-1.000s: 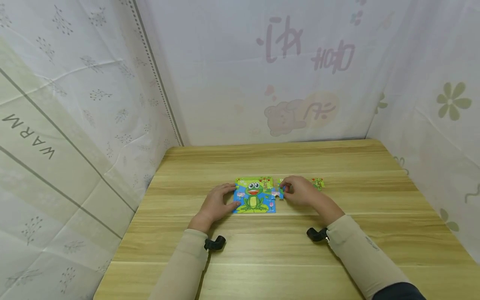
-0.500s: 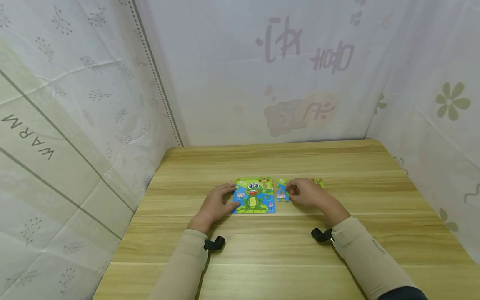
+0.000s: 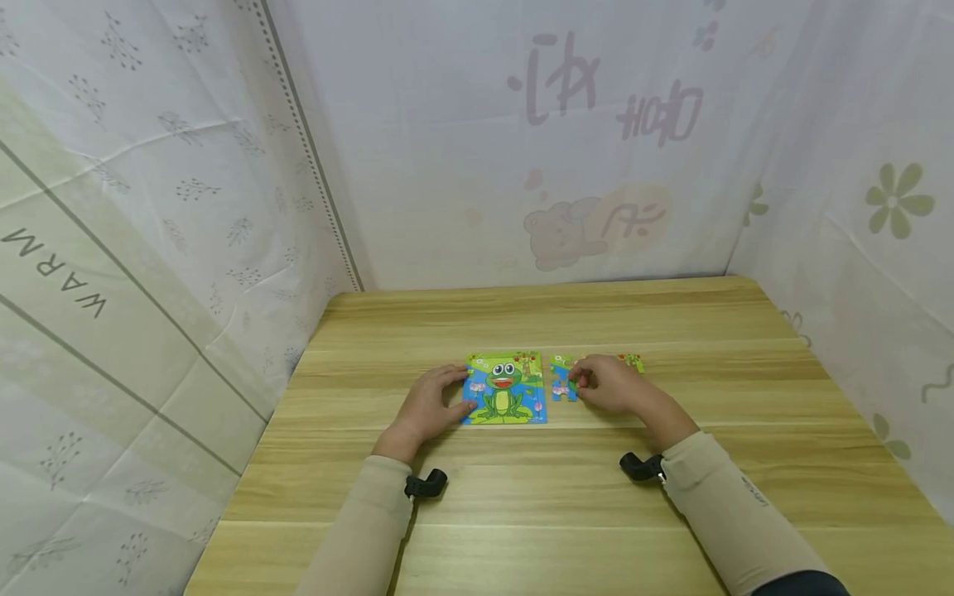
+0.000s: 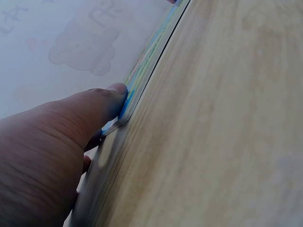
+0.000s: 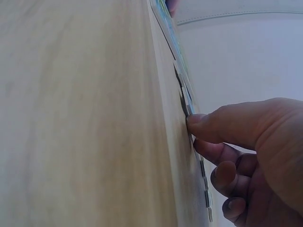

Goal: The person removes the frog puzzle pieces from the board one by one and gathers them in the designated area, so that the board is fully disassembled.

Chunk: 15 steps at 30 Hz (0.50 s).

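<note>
A square picture board with a green frog (image 3: 504, 389) lies on the table. My left hand (image 3: 425, 407) rests at its left edge, thumb on the lower left corner and fingers near the upper left. Just right of the board are green and blue jigsaw puzzle pieces (image 3: 561, 374), notched along their lower side. My right hand (image 3: 611, 383) pinches them at their right side between thumb and index finger, the other fingers curled in. In the right wrist view my right thumb (image 5: 197, 124) sits against the thin edge of a puzzle piece (image 5: 187, 100), a dark gap showing under it.
Another puzzle piece (image 3: 633, 362), green with red dots, shows beyond my right hand, which partly hides the row. The wooden table (image 3: 522, 513) has a back edge against a patterned cloth curtain (image 3: 447, 165). More curtain (image 3: 887, 290) hangs on the right.
My right hand has drawn the puzzle pieces slightly right, away from the frog board's right edge, and has barely moved in the last half second. My left hand has stayed in place.
</note>
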Motion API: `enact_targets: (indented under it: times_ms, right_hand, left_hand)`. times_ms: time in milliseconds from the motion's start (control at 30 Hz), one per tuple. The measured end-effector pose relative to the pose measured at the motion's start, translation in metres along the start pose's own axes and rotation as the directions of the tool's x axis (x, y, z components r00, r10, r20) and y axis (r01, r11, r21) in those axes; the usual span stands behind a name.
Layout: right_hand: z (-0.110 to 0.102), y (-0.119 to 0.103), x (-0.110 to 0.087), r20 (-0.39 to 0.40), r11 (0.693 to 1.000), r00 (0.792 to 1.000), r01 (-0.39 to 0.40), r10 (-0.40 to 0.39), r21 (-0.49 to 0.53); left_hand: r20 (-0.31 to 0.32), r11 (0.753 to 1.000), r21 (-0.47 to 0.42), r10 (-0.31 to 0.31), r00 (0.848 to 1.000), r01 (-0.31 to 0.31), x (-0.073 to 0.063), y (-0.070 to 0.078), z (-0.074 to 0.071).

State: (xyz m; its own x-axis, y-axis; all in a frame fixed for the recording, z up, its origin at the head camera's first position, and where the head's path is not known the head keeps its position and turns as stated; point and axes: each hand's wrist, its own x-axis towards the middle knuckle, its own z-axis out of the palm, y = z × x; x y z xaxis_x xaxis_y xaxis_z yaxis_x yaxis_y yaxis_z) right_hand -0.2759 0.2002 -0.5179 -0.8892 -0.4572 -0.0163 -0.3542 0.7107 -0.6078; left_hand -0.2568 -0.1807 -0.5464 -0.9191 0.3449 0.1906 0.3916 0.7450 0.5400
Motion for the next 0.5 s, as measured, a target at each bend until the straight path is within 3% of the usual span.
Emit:
enact_targets:
  times_ms: [500]
  right_hand:
    - [-0.0025, -0.0003, -0.0026, 0.027, 1.000, 1.000, -0.012, 0.011, 0.017]
  left_hand:
    - [-0.001, 1.000, 0.015, 0.007, 1.000, -0.007, 0.0002, -0.0006, 0.0004]
